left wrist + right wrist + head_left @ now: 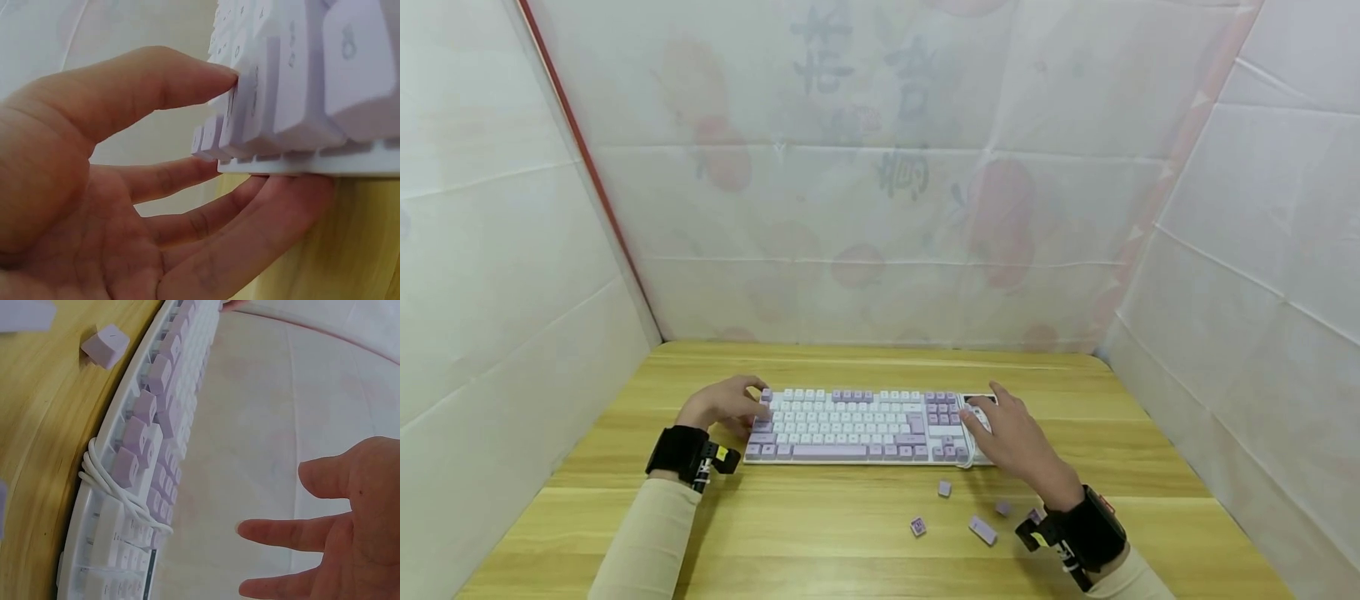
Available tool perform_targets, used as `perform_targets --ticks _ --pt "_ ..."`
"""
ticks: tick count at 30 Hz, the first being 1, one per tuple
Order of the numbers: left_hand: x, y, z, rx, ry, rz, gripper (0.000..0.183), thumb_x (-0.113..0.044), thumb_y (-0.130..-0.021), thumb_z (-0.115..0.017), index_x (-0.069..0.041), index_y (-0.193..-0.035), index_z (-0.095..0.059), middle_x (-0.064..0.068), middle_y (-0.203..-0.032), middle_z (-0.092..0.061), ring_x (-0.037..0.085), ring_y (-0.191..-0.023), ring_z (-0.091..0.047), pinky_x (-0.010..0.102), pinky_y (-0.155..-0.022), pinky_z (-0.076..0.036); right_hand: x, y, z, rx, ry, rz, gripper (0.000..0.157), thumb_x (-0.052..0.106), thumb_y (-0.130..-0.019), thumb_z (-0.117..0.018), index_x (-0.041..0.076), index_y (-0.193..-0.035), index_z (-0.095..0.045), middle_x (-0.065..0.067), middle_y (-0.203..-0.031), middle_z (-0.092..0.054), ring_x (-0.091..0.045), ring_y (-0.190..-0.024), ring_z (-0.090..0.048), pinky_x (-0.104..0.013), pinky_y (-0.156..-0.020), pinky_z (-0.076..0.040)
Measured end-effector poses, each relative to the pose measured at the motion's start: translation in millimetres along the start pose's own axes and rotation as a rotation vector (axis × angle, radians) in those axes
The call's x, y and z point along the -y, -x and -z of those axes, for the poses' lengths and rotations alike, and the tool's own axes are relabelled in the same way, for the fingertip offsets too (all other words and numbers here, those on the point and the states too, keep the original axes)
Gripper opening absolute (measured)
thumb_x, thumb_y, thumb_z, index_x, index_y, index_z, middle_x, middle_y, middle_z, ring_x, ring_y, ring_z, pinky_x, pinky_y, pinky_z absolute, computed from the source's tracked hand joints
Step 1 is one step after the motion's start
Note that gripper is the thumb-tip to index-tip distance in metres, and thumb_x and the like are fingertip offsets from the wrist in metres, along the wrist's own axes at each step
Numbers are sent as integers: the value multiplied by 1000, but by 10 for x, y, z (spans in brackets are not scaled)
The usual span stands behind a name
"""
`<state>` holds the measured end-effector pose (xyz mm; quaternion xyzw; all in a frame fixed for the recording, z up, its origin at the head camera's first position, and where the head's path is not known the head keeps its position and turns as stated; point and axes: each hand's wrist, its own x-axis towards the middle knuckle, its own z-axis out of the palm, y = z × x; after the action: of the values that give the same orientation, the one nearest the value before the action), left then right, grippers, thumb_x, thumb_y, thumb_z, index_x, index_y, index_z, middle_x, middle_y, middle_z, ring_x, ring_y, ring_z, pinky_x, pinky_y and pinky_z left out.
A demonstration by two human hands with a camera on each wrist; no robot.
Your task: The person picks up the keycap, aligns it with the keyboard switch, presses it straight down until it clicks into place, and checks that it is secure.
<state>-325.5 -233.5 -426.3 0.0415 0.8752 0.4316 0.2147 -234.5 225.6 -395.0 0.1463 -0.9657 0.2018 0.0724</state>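
A white and lilac keyboard (850,451) lies along the wooden table. At its left end my left hand (724,404) grips the edge: in the left wrist view the thumb (187,81) rests on the keys, and the other fingers (250,244) curl beneath the case. My right hand (1015,437) is over the number pad end in the head view, thumb and fingers spread. The right wrist view shows that hand (340,531) holding nothing, its fingers apart from the keys. A white cable (119,490) is looped around the keyboard beside the number pad.
Several loose lilac keycaps lie in front of the keyboard on the right, among them a small one (945,489), another (918,526) and a longer one (982,531). Printed white curtains (880,300) enclose the table (790,533) at the back and sides.
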Motion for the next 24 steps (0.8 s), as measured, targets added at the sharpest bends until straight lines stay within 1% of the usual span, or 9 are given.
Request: perform_targets --ticks 5,9,13,16,20,22,23,24 --pt "-35 -6 -32 7 -9 4 69 -14 -90 -73 6 -148 -41 25 -116 -62 27 -90 -67 41 -76 -63 -18 7 33 -4 -6 -26 49 36 -110 -46 -1 -139 -59 -38 -159 -32 -58 -146 -31 -68 -119 -30" --pt "-46 6 -31 -7 -19 20 66 -13 -89 -73 6 -145 -44 27 -122 -58 29 -96 -66 42 -78 -64 -29 2 45 -5 0 -22 49 36 -109 -48 0 -140 -59 -38 -158 -33 -59 -144 -34 -69 -116 -32" --pt "-58 19 -12 -21 -29 25 65 -13 -88 -73 5 -145 -45 27 -125 -57 30 -99 -65 42 -79 -64 -19 -6 51 -8 14 -1 46 30 -107 -54 0 -141 -58 -38 -157 -35 -57 -143 -37 -67 -116 -35" --pt "-67 26 -6 -13 -34 23 68 -14 -89 -72 6 -147 -43 27 -125 -58 29 -98 -65 43 -79 -63 -6 -5 53 -17 30 15 44 26 -104 -60 0 -139 -59 -36 -155 -40 -55 -140 -44 -65 -114 -39" --pt "-66 30 -8 -9 -30 28 69 -14 -90 -72 6 -148 -40 28 -124 -59 29 -97 -66 43 -79 -63 7 3 59 -17 34 55 40 21 -101 -64 0 -135 -63 -28 -139 -59 -45 -122 -61 -56 -102 -51" --pt "-66 27 -9 -12 -29 31 70 -14 -90 -71 6 -149 -39 29 -124 -58 30 -98 -67 43 -79 -63 14 11 64 4 34 68 37 20 -99 -66 1 -131 -65 -21 -125 -68 -36 -110 -67 -48 -92 -56" --pt "-65 27 -10 -13 -29 30 70 -14 -91 -71 6 -149 -39 29 -125 -57 31 -99 -67 43 -79 -63 17 14 64 21 32 77 35 19 -99 -67 2 -129 -66 -17 -117 -71 -31 -103 -69 -43 -86 -57" --pt "-62 23 -13 -15 -30 31 70 -14 -91 -71 6 -149 -38 30 -126 -56 31 -99 -67 43 -79 -63 23 20 65 41 28 73 33 19 -98 -68 3 -127 -68 -14 -111 -73 -27 -98 -69 -39 -83 -57"
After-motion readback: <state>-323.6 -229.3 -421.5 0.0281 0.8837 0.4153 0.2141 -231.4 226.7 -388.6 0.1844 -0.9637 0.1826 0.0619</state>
